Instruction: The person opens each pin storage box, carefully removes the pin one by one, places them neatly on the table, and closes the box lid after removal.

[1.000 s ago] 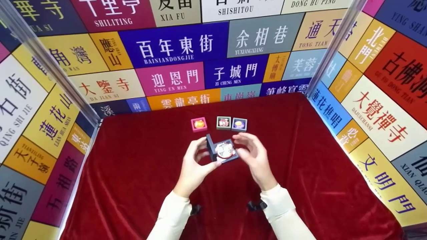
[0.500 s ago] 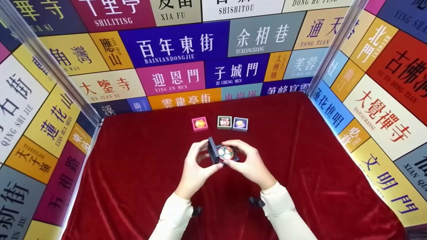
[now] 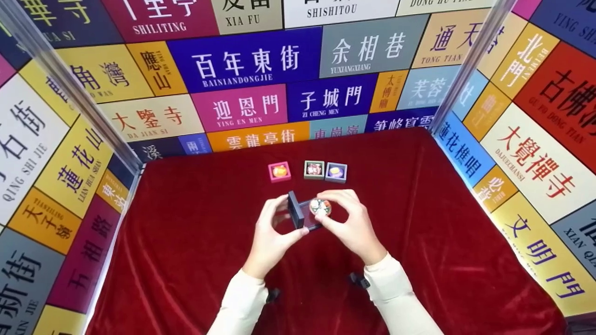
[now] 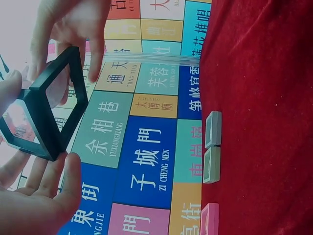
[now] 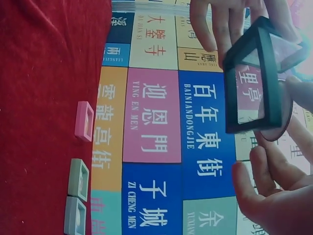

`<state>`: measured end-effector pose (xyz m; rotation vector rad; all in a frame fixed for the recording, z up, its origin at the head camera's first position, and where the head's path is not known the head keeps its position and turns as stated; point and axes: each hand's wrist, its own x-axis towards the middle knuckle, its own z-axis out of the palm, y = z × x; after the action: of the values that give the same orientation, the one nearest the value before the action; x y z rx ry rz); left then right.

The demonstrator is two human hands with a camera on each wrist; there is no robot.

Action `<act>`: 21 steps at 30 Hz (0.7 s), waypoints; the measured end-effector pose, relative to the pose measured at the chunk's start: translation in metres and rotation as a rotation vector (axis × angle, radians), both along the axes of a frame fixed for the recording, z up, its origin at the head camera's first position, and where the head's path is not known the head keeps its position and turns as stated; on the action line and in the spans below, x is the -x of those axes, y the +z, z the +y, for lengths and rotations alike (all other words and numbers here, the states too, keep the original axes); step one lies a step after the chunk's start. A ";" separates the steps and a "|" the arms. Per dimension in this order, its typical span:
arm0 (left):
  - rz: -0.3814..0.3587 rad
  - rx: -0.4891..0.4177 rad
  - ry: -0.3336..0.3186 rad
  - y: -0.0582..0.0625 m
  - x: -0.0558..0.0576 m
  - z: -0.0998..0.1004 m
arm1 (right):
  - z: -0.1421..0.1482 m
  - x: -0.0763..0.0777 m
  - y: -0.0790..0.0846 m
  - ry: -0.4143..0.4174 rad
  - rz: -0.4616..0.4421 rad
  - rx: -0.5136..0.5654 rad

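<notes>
We see a wall of bright name signs rising behind a table spread with red cloth. Over the cloth we see the left hand gripping and the right hand pinching. The left holds a black frame case, its windowed halves spread apart. Beyond sit a pink box, a green box and, just beside that, a grey box. The right's thumb and fingers grasp a patterned disc at the case's right side; we cannot tell whether they touch.

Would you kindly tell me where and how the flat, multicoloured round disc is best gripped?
Its flat, round shape suggests pinching the disc by opposite rim edges, from the person's right, since the raised half of the open black square frame stands to its left.
</notes>
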<state>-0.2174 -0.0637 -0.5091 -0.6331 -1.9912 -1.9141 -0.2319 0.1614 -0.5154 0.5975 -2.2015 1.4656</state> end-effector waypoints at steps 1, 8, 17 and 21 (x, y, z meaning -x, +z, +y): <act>-0.008 0.003 0.009 -0.001 0.000 0.000 | 0.001 0.000 0.000 -0.008 0.009 0.004; -0.024 0.001 0.057 -0.003 -0.002 -0.006 | -0.002 -0.019 0.034 -0.070 0.065 0.104; -0.036 -0.051 0.128 -0.023 0.008 -0.025 | 0.015 -0.022 0.032 -0.182 0.061 0.129; -0.045 -0.056 0.164 -0.036 0.013 -0.034 | 0.023 -0.023 0.031 -0.210 0.061 0.117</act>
<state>-0.2306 -0.0981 -0.5452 -0.4025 -1.9435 -1.8939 -0.2089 0.1847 -0.4844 0.3558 -2.0462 1.4350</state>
